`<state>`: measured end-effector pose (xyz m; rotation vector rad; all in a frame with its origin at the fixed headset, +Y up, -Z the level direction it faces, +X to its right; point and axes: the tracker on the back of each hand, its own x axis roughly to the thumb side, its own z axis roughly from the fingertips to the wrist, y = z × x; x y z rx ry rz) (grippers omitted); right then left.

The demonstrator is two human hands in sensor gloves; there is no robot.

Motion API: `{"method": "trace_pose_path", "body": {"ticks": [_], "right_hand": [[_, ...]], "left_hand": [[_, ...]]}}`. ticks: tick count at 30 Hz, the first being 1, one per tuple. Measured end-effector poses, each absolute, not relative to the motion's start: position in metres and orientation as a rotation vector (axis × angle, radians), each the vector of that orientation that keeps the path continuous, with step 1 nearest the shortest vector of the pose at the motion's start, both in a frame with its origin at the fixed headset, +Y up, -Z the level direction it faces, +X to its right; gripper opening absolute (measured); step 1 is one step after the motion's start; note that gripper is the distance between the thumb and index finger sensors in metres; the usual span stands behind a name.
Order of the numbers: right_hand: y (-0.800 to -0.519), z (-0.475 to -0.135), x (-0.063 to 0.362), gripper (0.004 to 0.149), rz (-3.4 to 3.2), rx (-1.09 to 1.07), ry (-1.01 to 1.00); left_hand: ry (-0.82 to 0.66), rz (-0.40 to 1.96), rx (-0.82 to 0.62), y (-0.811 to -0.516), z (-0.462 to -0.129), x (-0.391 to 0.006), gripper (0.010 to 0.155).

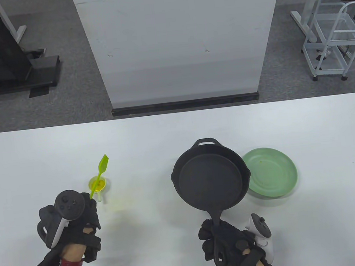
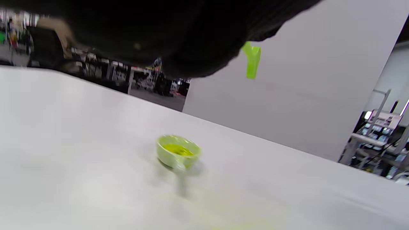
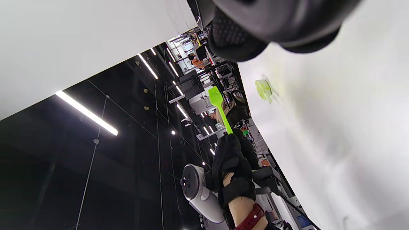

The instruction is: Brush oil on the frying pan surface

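A black cast-iron frying pan (image 1: 210, 177) is tilted, held by its handle in my right hand (image 1: 230, 244) near the table's front edge. My left hand (image 1: 78, 216) grips a lime-green silicone brush (image 1: 101, 172), head up and away, above a small clear cup of yellow oil (image 1: 97, 185). In the left wrist view the brush head (image 2: 252, 60) sticks out past my glove, and the oil cup (image 2: 178, 151) stands on the table below. In the right wrist view the brush (image 3: 219, 107) and the oil cup (image 3: 263, 88) show to the left.
A pale green plate (image 1: 272, 176) lies just right of the pan, partly under its rim. A faint yellow smear (image 1: 118, 205) marks the white table (image 1: 177, 133) beside the cup. A white panel (image 1: 180, 40) stands behind the table.
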<state>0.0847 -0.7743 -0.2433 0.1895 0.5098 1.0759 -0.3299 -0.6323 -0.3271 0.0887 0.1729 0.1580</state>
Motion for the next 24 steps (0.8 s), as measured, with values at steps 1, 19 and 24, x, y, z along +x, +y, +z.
{"method": "trace_pose_path", "body": {"ticks": [1,19,24], "right_hand": [[-0.774,-0.243,0.085,0.057,1.076,0.192,0.506],[-0.773,-0.24,0.084,0.057,1.072,0.216,0.517],[-0.772,-0.24,0.083,0.057,1.075,0.227,0.525]], "left_hand": [[0.176,0.068,0.126,-0.632,-0.328,-0.33,0.047],[0.253,-0.084,-0.043,-0.677,-0.343,-0.342,0.053],[0.277,-0.081,-0.064,-0.68,-0.347,-0.344,0.052]]}}
